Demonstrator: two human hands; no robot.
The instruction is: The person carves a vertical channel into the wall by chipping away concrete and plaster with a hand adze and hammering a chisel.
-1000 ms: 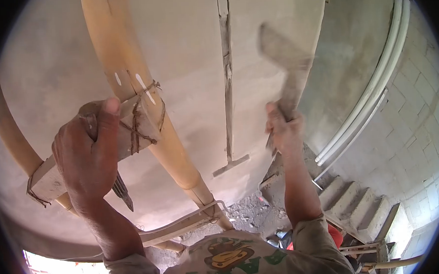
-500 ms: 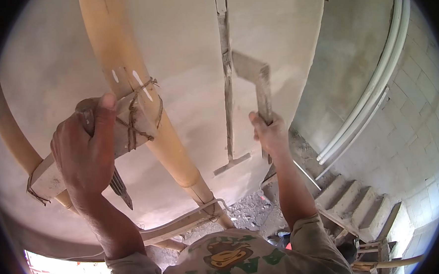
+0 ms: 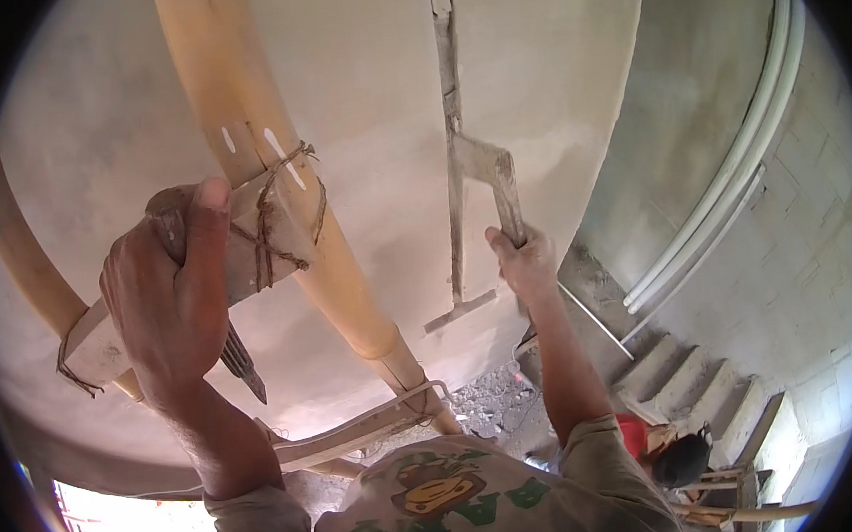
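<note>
My left hand (image 3: pixel 169 289) is wrapped round a pointed metal chisel (image 3: pixel 242 362), whose tip points down below the fist. That hand is in front of a wooden board (image 3: pixel 255 227) tied with wire to a thick bamboo pole (image 3: pixel 326 290). My right hand (image 3: pixel 525 261) grips the handle of a dusty hatchet-like tool (image 3: pixel 500 171). The tool's flat head lies over or close beside a narrow vertical groove (image 3: pixel 455 216) in the plastered wall (image 3: pixel 379 105); contact cannot be made out. A short cross groove (image 3: pixel 460 311) marks the groove's lower end.
White pipes (image 3: pixel 729 168) run along the wall at the right. Concrete steps (image 3: pixel 688 387) descend at the lower right, near another person in red with a dark head (image 3: pixel 682 459). A second bamboo pole (image 3: pixel 22 234) stands at the left. Rubble (image 3: pixel 496 402) lies below.
My right hand has moved left and the tool head has come from the wall's right edge to the groove. My left hand has kept its hold. The person in red shows more at the lower right.
</note>
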